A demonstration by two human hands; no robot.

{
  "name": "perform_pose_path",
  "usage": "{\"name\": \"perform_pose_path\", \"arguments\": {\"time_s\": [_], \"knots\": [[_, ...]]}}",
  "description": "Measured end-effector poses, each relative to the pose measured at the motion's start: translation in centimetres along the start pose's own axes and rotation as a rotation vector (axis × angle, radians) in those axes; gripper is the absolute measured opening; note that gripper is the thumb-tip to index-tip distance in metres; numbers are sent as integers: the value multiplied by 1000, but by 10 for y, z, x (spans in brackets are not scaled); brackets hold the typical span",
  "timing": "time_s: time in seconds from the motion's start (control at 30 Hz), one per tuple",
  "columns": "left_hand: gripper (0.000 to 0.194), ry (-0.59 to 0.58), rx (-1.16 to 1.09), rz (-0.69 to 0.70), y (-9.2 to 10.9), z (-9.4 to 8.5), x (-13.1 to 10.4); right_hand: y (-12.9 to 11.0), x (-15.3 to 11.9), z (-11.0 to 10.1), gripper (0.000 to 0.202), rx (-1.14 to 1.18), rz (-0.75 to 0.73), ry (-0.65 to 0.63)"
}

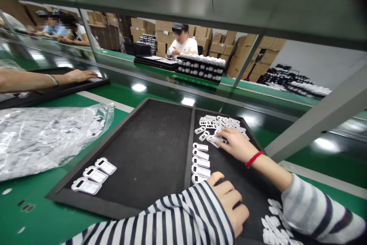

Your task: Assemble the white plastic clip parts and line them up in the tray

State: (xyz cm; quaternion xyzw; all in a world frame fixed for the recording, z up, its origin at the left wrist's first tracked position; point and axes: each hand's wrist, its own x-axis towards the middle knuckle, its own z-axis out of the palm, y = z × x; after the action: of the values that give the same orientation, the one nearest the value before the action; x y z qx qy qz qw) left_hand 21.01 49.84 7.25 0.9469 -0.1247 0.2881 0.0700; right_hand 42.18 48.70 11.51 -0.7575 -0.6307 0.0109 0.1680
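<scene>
Pieces (200, 161), white, lie in a column along the divider (189, 138) of a black tray (143, 141). In the tray's far right part, the person's right hand (236, 143) pinches a piece (215, 140) beside a pile (226, 122). The left hand (231, 203) curls by the column's near end, its grip unclear. A clear bag (48, 138) lies left of the tray.

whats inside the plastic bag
Small white pieces show through the clear bag, plainest near its right end. Anything deeper is covered by them and by glare.
</scene>
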Motion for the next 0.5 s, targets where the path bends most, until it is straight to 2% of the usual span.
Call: {"name": "perform_pose_path", "arguments": {"time_s": [0.1, 0.17, 0.27, 0.37, 0.5], "knots": [[10, 70, 2, -7, 2, 2, 1, 8, -9, -11, 22, 22, 11, -12], [12, 145, 14, -81, 3, 5, 3, 9, -24, -24, 24, 48, 24, -30], [15, 226, 31, -212, 4, 9, 6, 2, -56, -40, 25, 145, 22, -159], [20, 192, 26, -287, 3, 11, 7, -11, -90, -41, 23, 256, 33, -302], [34, 134, -8, -330, 1, 11, 5, -24, -117, -36, 25, 310, 79, -291]]}}
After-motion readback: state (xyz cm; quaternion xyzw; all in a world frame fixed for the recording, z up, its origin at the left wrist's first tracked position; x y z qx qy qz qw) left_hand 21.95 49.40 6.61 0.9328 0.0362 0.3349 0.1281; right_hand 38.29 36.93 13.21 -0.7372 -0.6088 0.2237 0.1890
